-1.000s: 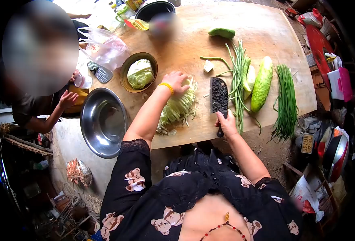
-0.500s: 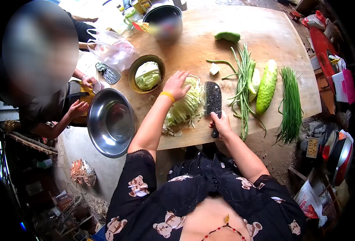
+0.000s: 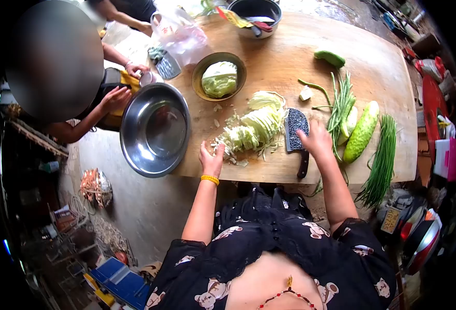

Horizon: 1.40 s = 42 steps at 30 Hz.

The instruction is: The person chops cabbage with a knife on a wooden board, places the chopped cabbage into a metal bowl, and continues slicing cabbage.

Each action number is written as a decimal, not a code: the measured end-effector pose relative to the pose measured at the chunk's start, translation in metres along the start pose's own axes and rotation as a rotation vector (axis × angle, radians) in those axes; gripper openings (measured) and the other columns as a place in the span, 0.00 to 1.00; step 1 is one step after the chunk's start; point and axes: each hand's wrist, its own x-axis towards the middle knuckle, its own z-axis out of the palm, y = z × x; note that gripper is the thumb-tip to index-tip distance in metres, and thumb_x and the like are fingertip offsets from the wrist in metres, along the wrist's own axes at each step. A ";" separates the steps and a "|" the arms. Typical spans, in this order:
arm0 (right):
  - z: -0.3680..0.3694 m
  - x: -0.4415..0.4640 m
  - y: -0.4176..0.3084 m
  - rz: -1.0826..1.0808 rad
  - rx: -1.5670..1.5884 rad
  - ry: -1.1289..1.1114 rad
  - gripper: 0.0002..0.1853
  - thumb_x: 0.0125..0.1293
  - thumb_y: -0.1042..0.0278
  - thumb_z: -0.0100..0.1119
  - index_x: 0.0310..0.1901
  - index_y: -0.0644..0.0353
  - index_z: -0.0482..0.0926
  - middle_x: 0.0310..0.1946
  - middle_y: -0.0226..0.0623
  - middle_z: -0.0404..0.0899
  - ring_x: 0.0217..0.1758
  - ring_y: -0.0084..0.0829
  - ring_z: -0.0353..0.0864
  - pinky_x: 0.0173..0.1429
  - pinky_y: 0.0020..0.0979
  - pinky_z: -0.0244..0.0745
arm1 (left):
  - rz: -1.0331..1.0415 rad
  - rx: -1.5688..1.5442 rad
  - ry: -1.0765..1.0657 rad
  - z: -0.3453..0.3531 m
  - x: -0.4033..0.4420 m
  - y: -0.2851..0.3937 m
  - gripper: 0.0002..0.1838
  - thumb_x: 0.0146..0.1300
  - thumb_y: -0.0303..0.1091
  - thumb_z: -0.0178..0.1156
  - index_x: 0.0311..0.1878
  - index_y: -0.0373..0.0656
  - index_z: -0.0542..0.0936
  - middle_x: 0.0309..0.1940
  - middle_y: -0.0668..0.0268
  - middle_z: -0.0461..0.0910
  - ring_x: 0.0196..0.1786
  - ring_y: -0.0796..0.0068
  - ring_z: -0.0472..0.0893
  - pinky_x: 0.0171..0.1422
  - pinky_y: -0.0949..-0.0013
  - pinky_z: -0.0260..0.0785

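A heap of shredded cabbage (image 3: 256,124) lies on the wooden table. At the heap's lower left end is my left hand (image 3: 211,160), open, its fingers stretched up beside the shreds. The cleaver (image 3: 296,132) rests flat right of the cabbage, its black handle pointing at me. My right hand (image 3: 318,138) is open just right of the blade, off the handle; whether a fingertip touches the blade I cannot tell. Behind the heap, a brown bowl (image 3: 198,82) holds a piece of cabbage (image 3: 219,79). A small pale chunk (image 3: 306,93) lies beyond the cleaver.
Long green beans (image 3: 340,108), a cucumber (image 3: 362,132) and a bunch of chives (image 3: 383,160) lie to the right on the table (image 3: 269,57). A steel basin (image 3: 155,129) stands left. A dark pot (image 3: 256,23) is at the back. Other people's hands (image 3: 115,98) are left.
My right hand has let go of the cleaver, which stays on the table. My left hand has moved off the top of the cabbage to its near left end. The view has shifted.
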 end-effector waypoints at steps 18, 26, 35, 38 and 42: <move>0.081 0.056 -0.102 -0.136 0.347 -0.119 0.36 0.49 0.36 0.53 0.61 0.40 0.62 0.61 0.52 0.54 0.63 0.51 0.55 0.64 0.46 0.53 | -0.264 0.162 -0.033 0.083 -0.004 0.086 0.56 0.32 0.58 0.68 0.67 0.62 0.48 0.59 0.45 0.50 0.59 0.42 0.57 0.64 0.52 0.51; 0.080 0.061 -0.095 -0.175 0.482 -0.063 0.31 0.49 0.41 0.57 0.55 0.43 0.70 0.51 0.52 0.65 0.55 0.48 0.66 0.58 0.40 0.63 | -0.205 0.138 -0.106 0.076 0.001 0.090 0.53 0.31 0.57 0.70 0.65 0.61 0.55 0.53 0.52 0.56 0.54 0.53 0.62 0.61 0.60 0.55; 0.097 0.073 -0.081 -0.213 0.972 -0.110 0.24 0.49 0.57 0.62 0.46 0.63 0.76 0.44 0.49 0.75 0.49 0.38 0.74 0.55 0.32 0.66 | 0.044 0.001 -0.286 0.066 0.030 0.075 0.44 0.31 0.49 0.73 0.59 0.57 0.68 0.54 0.48 0.57 0.59 0.53 0.61 0.65 0.64 0.53; 0.100 0.069 -0.079 -0.089 1.115 -0.108 0.22 0.51 0.61 0.62 0.46 0.65 0.75 0.46 0.45 0.74 0.51 0.33 0.72 0.56 0.31 0.65 | 0.114 -0.004 -0.333 0.048 0.029 0.096 0.42 0.31 0.49 0.72 0.57 0.58 0.70 0.57 0.44 0.54 0.61 0.49 0.59 0.65 0.63 0.53; 0.051 0.043 -0.108 -0.031 1.283 -0.092 0.21 0.54 0.67 0.60 0.49 0.66 0.72 0.48 0.41 0.73 0.51 0.29 0.71 0.56 0.28 0.63 | 0.228 0.007 -0.325 0.021 0.032 0.115 0.41 0.30 0.52 0.72 0.55 0.61 0.72 0.57 0.44 0.55 0.61 0.48 0.59 0.66 0.62 0.52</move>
